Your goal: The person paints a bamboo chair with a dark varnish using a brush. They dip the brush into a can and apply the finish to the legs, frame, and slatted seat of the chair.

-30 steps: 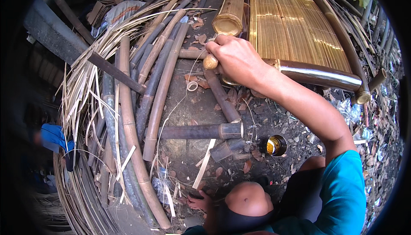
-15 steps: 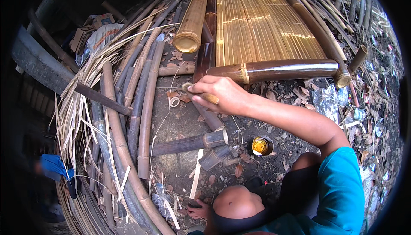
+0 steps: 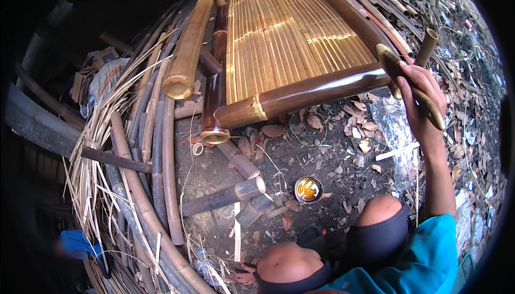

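My right hand (image 3: 424,98) is closed around the handle of a brush (image 3: 432,112). The brush's bristle end points up and left, at the right corner of a glossy brown bamboo frame (image 3: 316,91), overlapping it in view; contact is hard to judge. Inside the frame lies a panel of yellow bamboo slats (image 3: 289,36). Low in the picture, beside my knee, my left hand (image 3: 245,276) shows only in part; its fingers look spread, with nothing visible in them. A small round can (image 3: 308,189) of amber liquid stands on the ground before my knees.
Long bamboo poles (image 3: 169,187) and a heap of thin bamboo strips (image 3: 88,187) lie to the left. Cut bamboo pieces (image 3: 225,196) rest near the can. Dry leaves and clear plastic sheeting (image 3: 394,125) litter the ground at right. Cardboard boxes (image 3: 88,79) and a white sack sit far left.
My right hand has moved from the frame's left corner to its right corner, carrying the brush. The view has shifted, so the frame appears farther left. My left hand stays low by the knee.
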Demonstrator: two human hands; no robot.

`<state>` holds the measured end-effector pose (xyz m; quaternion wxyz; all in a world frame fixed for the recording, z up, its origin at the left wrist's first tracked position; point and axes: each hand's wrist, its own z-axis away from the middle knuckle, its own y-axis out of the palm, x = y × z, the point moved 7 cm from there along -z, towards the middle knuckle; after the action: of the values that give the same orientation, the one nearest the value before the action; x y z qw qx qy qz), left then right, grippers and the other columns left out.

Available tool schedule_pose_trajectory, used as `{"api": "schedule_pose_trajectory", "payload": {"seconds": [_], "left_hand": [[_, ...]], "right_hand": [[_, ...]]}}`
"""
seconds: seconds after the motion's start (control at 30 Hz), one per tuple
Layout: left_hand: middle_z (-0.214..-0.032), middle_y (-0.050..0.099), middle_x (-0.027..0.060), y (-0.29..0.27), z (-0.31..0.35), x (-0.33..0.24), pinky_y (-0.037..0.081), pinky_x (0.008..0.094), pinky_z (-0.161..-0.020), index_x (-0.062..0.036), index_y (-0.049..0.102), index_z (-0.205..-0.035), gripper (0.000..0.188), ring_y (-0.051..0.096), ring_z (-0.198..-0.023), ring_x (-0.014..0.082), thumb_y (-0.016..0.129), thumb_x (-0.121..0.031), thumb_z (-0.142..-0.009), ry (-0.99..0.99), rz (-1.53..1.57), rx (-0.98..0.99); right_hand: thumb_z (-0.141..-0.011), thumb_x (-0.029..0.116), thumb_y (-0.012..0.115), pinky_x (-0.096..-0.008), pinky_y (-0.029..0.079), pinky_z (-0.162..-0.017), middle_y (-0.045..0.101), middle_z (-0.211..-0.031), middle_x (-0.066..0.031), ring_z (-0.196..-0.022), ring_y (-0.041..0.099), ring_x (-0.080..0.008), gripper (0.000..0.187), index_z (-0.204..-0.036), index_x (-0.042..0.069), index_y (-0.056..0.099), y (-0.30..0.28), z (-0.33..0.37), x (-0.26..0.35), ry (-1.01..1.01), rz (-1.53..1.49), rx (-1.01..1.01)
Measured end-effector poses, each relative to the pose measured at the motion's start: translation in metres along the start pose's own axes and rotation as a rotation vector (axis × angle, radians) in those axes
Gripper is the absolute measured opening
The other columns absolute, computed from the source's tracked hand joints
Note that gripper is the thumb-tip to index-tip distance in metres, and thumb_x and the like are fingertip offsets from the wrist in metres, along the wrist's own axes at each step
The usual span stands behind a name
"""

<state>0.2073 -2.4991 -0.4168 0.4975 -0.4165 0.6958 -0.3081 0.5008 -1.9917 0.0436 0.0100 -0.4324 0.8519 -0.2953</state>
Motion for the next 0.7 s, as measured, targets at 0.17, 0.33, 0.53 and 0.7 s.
{"api": "schedule_pose_trajectory", "payload": {"seconds": [0.17, 0.33, 0.53, 0.7], "left_hand": [[-0.145, 0.033, 0.0243, 0.020, 0.009, -0.074, 0.027, 0.0566, -0.113, -0.0020, 0.031, -0.148, 0.101, 0.034, -0.136, 0.0419, 0.078, -0.054, -0.074, 0.259, 0.230, 0.135], [-0.147, 0.031, 0.0249, 0.026, 0.023, -0.140, 0.027, 0.0563, -0.113, -0.0014, 0.029, -0.149, 0.107, 0.034, -0.137, 0.0422, 0.083, -0.051, -0.072, 0.478, 0.432, 0.342], [-0.148, 0.030, 0.0257, 0.043, 0.042, -0.220, 0.027, 0.0560, -0.114, -0.0008, 0.026, -0.150, 0.113, 0.033, -0.137, 0.0426, 0.088, -0.048, -0.069, 0.670, 0.625, 0.644], [-0.151, 0.024, 0.0277, 0.093, 0.059, -0.262, 0.026, 0.0546, -0.116, 0.0000, 0.011, -0.153, 0.137, 0.030, -0.140, 0.0425, 0.099, -0.036, -0.055, 0.633, 0.608, 0.914]], "right_hand": [[-0.083, 0.003, 0.077, -0.0350, 0.057, -0.079, 0.070, -0.103, -0.0148, -0.090, 0.072, -0.0286, 0.024, -0.106, 0.003, 0.072, -0.006, 0.067, -0.051, 0.134, -0.085, 0.531], [-0.079, -0.003, 0.077, -0.0358, 0.058, -0.076, 0.070, -0.103, -0.0128, -0.089, 0.070, -0.0260, 0.032, -0.109, 0.003, 0.071, -0.033, 0.077, -0.078, -0.001, 0.006, 0.047], [-0.075, -0.005, 0.078, -0.0330, 0.059, -0.070, 0.069, -0.101, -0.0144, -0.082, 0.071, -0.0259, 0.031, -0.105, 0.001, 0.072, -0.035, 0.114, -0.106, -0.099, 0.016, 0.007], [-0.083, -0.003, 0.073, -0.0358, 0.057, -0.082, 0.072, -0.100, -0.0165, -0.093, 0.071, -0.0271, 0.020, -0.103, -0.003, 0.071, -0.042, 0.093, -0.133, 0.174, -0.224, -0.096]]}}
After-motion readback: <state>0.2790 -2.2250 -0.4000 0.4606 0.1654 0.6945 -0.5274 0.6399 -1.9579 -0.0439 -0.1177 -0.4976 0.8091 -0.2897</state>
